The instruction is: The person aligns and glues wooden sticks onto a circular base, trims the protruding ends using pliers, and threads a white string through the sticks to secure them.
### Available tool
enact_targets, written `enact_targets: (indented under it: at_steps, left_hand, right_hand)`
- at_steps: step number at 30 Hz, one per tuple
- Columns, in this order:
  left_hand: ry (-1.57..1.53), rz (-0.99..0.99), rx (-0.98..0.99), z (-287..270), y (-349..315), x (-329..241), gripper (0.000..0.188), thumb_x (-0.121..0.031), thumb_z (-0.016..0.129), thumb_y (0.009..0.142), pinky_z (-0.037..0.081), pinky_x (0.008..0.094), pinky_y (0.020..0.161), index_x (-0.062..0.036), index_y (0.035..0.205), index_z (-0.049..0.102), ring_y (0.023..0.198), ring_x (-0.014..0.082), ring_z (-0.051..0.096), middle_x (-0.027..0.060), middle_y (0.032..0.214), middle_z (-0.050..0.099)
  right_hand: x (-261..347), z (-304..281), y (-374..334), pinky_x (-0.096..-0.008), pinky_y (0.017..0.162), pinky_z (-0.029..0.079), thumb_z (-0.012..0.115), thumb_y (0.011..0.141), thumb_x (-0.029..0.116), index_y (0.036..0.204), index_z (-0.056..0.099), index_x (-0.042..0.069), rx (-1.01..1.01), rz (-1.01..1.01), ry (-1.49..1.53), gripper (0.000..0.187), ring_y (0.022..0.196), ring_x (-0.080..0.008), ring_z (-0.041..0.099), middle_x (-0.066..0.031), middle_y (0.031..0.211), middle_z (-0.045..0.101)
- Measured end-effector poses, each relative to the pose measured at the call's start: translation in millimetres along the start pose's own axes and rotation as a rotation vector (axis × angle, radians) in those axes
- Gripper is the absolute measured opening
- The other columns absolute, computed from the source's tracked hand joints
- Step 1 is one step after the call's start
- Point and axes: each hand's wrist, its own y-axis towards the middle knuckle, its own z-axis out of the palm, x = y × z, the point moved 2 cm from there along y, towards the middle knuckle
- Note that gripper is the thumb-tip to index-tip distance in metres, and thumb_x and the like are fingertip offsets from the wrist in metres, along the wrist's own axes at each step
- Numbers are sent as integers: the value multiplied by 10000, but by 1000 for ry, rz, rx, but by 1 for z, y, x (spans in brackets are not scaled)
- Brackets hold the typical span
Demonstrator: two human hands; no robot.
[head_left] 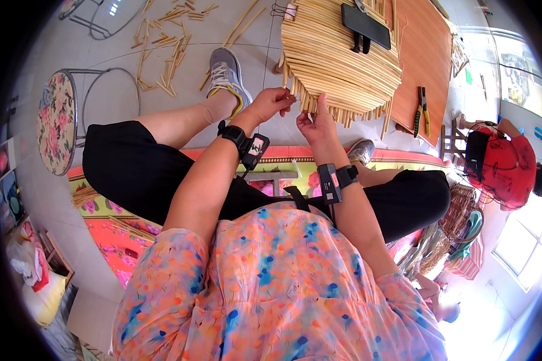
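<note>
A panel of pale straw-like sticks (337, 72) laid side by side lies in front of me, its near edge ending in uneven stick ends. My right hand (319, 123) is at that near edge, thumb on top of the stick ends and fingers curled beneath. Just left of it, my left hand (272, 103) is closed in a pinch beside the panel's corner. Whatever is between its fingertips is too small to make out. A black phone-like slab (365, 26) rests on the panel, and a binder clip (289, 11) grips its far left corner.
Pliers (423, 113) with yellow-and-black handles lie on the brown board (424, 66) at right. Cut sticks (174, 51) are scattered over the floor at far left. A floral round stool (58, 123) stands left. Another person in red (506, 162) sits at right.
</note>
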Motion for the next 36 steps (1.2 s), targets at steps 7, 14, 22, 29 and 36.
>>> enact_targets:
  at_steps: [7, 14, 22, 29, 36]
  left_hand:
    - [-30, -15, -19, 1, 0, -1, 153, -150, 619, 870, 437, 241, 562, -9, 815, 600, 585, 115, 547, 38, 689, 594]
    - [-27, 4, -25, -2, 2, 2, 125, -123, 615, 866, 445, 251, 541, -1, 889, 618, 575, 126, 551, 47, 699, 604]
    - [-27, 23, -31, 0, 4, 0, 136, -130, 603, 871, 442, 241, 567, 3, 891, 624, 593, 116, 551, 35, 692, 597]
    - [-6, 7, -30, -3, 4, 3, 131, -132, 608, 869, 439, 238, 566, -1, 872, 620, 592, 115, 551, 34, 692, 598]
    - [-19, 15, -31, -2, 5, 4, 132, -135, 615, 866, 439, 239, 564, -4, 849, 616, 587, 112, 550, 33, 681, 595]
  right_hand:
    - [0, 2, -4, -292, 585, 416, 724, 771, 434, 1026, 535, 129, 6, -2, -10, 440, 685, -182, 462, -19, 857, 516]
    - [-1, 2, -4, -300, 596, 418, 732, 761, 441, 1014, 546, 141, 8, -6, -11, 434, 692, -180, 464, -5, 851, 514]
    - [0, -1, -2, -301, 617, 420, 745, 750, 437, 1015, 549, 158, 30, -1, -4, 432, 729, -180, 466, 3, 877, 513]
    - [1, -1, -3, -302, 617, 425, 764, 730, 433, 1011, 544, 153, 26, -2, -3, 454, 731, -183, 474, -6, 870, 513]
    - [1, 0, -4, -302, 616, 427, 764, 733, 429, 1010, 542, 157, 14, 3, 4, 447, 732, -183, 472, -9, 867, 512]
